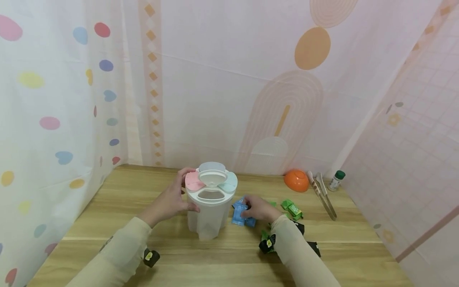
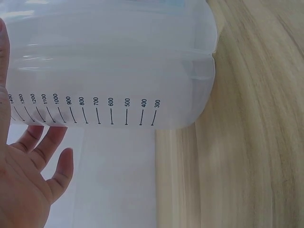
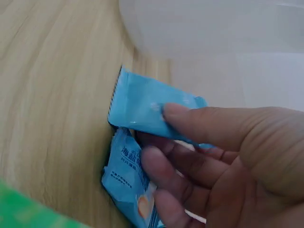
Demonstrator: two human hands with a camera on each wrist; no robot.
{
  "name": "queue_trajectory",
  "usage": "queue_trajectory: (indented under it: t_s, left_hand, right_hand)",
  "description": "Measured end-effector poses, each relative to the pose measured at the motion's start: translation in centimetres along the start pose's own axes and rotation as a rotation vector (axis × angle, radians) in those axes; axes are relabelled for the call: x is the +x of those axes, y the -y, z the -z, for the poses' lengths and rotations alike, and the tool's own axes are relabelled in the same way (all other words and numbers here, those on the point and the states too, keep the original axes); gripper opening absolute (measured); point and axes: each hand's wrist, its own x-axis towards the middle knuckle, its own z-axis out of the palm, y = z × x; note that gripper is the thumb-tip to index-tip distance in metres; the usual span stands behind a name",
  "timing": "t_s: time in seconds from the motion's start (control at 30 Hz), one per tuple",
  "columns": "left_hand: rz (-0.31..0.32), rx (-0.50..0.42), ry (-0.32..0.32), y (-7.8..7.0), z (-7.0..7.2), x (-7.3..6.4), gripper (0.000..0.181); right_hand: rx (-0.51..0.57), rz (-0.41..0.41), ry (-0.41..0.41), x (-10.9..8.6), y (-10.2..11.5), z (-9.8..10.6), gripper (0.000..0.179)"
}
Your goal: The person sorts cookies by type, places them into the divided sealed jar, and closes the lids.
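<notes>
A translucent dispenser jar [image 1: 209, 223] with a white lid and pink, blue and mint flaps stands upright on the wooden table. My left hand [image 1: 171, 202] grips it near the top, thumb at the front and fingers round the left side. Measuring marks run along the jar wall [image 2: 109, 76] in the left wrist view. Right of the jar, my right hand [image 1: 261, 208] pinches a small blue wrapped packet [image 3: 142, 105] between thumb and fingers. Another blue packet [image 3: 124, 173] lies just below it, against the curled fingertips.
Green packets [image 1: 293, 209] lie beyond the right wrist, some partly hidden by the forearm. Farther back right are an upturned orange bowl [image 1: 296, 181], metal tongs [image 1: 327, 197] and a small green-capped bottle [image 1: 336, 181]. Patterned curtains [image 1: 215, 99] hang behind the table and at both sides.
</notes>
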Motion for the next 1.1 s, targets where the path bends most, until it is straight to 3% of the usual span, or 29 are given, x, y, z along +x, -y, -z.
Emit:
queue_trajectory:
  t_s: [0.27, 0.57, 0.77, 0.9, 1.1]
  left_hand:
    - [-0.011, 0.007, -0.007, -0.1, 0.1, -0.2, 0.115]
    - [-0.017, -0.002, -0.004, -0.1, 0.1, 0.0, 0.113]
    - [-0.016, 0.001, -0.004, -0.3, 0.1, -0.1, 0.112]
    - [-0.025, 0.008, -0.006, -0.3, 0.0, -0.1, 0.112]
    - [-0.024, 0.009, -0.004, -0.2, -0.1, -0.1, 0.112]
  right_hand:
    - [0.276, 0.023, -0.009, -0.1, 0.2, 0.5, 0.023]
    - [0.323, 0.162, -0.125, -1.8, 2.8, 3.0, 0.025]
    - [0.474, 0.230, -0.253, -3.5, 4.4, 5.1, 0.025]
    - [0.547, 0.248, -0.279, -4.8, 5.7, 5.9, 0.030]
    - [0.516, 0.278, -0.303, -5.9, 7.4, 6.2, 0.030]
